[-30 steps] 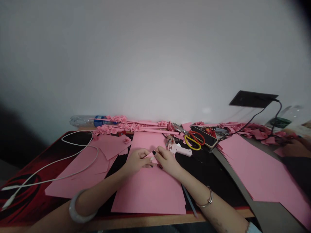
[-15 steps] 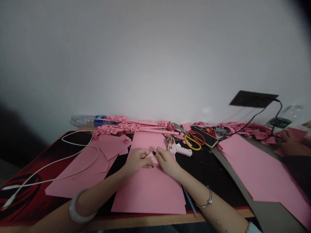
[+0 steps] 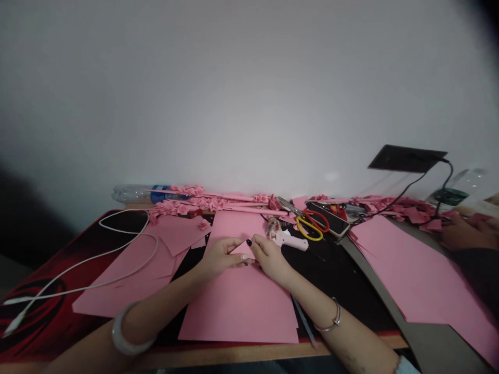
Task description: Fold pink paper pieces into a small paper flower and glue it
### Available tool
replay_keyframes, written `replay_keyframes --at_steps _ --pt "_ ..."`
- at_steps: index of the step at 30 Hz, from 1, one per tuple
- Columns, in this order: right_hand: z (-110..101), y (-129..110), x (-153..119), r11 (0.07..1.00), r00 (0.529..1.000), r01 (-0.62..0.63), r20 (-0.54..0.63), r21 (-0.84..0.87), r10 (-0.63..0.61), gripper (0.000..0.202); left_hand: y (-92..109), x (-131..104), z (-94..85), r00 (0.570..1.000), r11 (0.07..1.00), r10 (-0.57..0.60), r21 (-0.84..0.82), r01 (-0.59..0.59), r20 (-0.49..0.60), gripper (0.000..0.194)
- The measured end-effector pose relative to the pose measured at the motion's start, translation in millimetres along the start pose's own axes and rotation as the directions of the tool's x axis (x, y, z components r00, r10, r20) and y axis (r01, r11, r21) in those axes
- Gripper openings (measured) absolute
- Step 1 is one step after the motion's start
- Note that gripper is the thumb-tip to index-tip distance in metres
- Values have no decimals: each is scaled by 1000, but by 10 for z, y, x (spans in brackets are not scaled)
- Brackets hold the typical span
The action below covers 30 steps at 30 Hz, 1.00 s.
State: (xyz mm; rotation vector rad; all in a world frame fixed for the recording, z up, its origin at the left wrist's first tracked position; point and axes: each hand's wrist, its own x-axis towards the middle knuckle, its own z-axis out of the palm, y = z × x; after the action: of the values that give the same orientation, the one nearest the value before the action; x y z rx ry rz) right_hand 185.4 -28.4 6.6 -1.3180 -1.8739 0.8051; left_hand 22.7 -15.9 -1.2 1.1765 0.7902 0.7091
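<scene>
Between my two hands is a small piece of folded pink paper (image 3: 242, 250), its near edge partly hidden by my fingers. My left hand (image 3: 219, 256) pinches it from the left, thumb on top. From the other side my right hand (image 3: 272, 258) grips it, its dark-nailed thumb at the paper's upper edge. Both hands are over a large pink sheet (image 3: 237, 317) that lies flat on the dark mat. Just beyond my right hand rests a pale pink glue gun (image 3: 292, 241), and scissors (image 3: 312, 228) with red and yellow handles are behind it.
Pink paper flowers (image 3: 218, 201) line the wall beside a plastic bottle (image 3: 132, 194). A white cable (image 3: 91, 285) loops over pink sheets at left. A phone (image 3: 331, 221) and pen (image 3: 306, 322) lie at right. Beyond more sheets (image 3: 413, 280), another person's hand (image 3: 465, 234) touches paper scraps.
My fingers shift slightly on the folded pink paper, with the right hand a little lower. At far right the other person's hand has moved a little left, and the paper it held is no longer raised.
</scene>
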Motion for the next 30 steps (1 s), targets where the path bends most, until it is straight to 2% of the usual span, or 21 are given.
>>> replay_keyframes --at_steps 9,18,22,26,30 --pt "-9 30 5 999 1000 9 -6 44 -8 31 -10 5 -8 1000 998 5 -58 -4 23 43" --pt "-7 16 4 999 999 32 -27 -33 -32 30 -3 0 4 1000 993 -13 -120 12 -4 58" --pt "-12 53 16 997 998 50 -44 -64 -52 28 35 -8 27 999 991 -23 -132 19 -29 72" --pt "-20 97 26 996 993 48 -103 -81 -56 27 62 -5 21 999 998 30 -58 -31 -27 73" --pt "-15 97 21 997 994 28 -104 -68 -35 25 48 5 2 999 999 51 -1 -51 -8 71"
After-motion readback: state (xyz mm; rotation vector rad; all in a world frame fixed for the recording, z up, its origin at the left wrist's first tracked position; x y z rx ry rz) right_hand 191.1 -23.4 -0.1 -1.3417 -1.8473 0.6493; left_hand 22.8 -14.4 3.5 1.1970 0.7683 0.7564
